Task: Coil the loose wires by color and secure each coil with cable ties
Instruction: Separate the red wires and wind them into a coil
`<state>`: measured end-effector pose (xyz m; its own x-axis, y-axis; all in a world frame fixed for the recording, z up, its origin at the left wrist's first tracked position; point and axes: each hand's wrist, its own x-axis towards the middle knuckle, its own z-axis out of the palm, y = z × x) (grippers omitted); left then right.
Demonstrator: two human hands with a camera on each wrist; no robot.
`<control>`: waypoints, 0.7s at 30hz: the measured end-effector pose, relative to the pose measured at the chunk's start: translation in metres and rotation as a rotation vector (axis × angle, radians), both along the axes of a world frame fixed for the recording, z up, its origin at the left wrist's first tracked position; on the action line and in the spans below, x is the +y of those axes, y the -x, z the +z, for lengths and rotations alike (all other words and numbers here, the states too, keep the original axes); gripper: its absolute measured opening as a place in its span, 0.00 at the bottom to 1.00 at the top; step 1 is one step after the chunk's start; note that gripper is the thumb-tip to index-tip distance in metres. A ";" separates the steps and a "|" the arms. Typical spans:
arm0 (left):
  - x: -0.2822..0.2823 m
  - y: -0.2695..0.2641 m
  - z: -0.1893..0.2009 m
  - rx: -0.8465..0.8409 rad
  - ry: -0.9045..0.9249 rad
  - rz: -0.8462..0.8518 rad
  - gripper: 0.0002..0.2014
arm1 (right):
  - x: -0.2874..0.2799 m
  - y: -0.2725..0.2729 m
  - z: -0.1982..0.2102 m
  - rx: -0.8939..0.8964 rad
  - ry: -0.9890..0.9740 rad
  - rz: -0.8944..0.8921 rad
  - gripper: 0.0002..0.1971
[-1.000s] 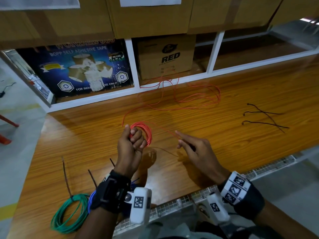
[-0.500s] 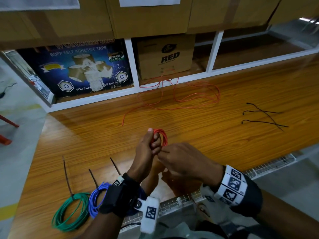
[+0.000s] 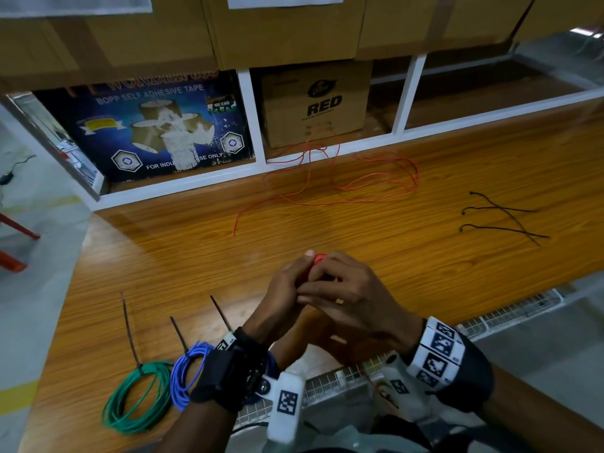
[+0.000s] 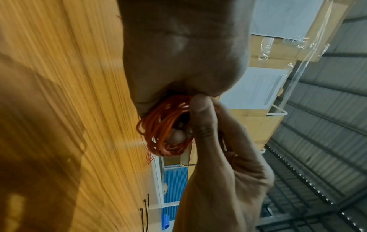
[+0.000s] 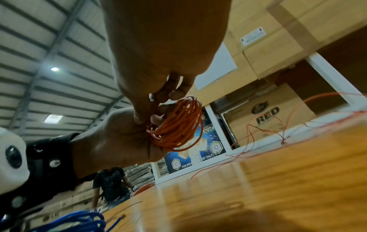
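1. Since a second ago the right hand [image 3: 351,291] has swung in from the side, where it held a stretched strand, and now closes over the left hand [image 3: 287,282]; both have drifted a little right above the wooden surface [image 3: 425,273].
2. Head view: only a sliver of the small orange-red wire coil [image 3: 318,257] shows between the hands. More loose orange-red wire [image 3: 376,178] trails by the shelf, so winding looks unfinished. Three loose black cable ties [image 3: 500,217] wait at the right; the tied green wire coil [image 3: 137,397] and blue wire coil [image 3: 188,374] lie at the near edge, apparently done.
3. Left wrist view: the left hand clenches the coil [image 4: 164,130], fingers through the loops, probably to keep the turns from springing apart.
4. Right wrist view: the right hand's fingertips [image 5: 174,94] press against the coil [image 5: 176,125]; whether they pinch a strand is hard to tell, though laying on another turn seems likely.
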<state>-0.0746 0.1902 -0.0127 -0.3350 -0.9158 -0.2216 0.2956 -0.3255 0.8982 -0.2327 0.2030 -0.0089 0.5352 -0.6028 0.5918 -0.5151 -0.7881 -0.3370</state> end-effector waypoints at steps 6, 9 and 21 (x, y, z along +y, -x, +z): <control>-0.005 0.010 -0.008 -0.032 -0.028 0.016 0.21 | 0.002 0.001 -0.007 -0.315 -0.248 -0.197 0.06; -0.006 0.016 -0.015 0.016 -0.078 0.040 0.24 | 0.005 -0.001 -0.008 -0.392 -0.308 -0.264 0.06; -0.021 -0.001 -0.013 0.133 -0.022 0.162 0.20 | 0.009 0.022 -0.003 -0.048 -0.363 -0.060 0.05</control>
<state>-0.0731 0.1697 -0.0257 -0.2115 -0.9555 -0.2057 0.4609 -0.2831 0.8411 -0.2546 0.2119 -0.0122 0.4695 -0.8073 0.3575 -0.5332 -0.5820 -0.6139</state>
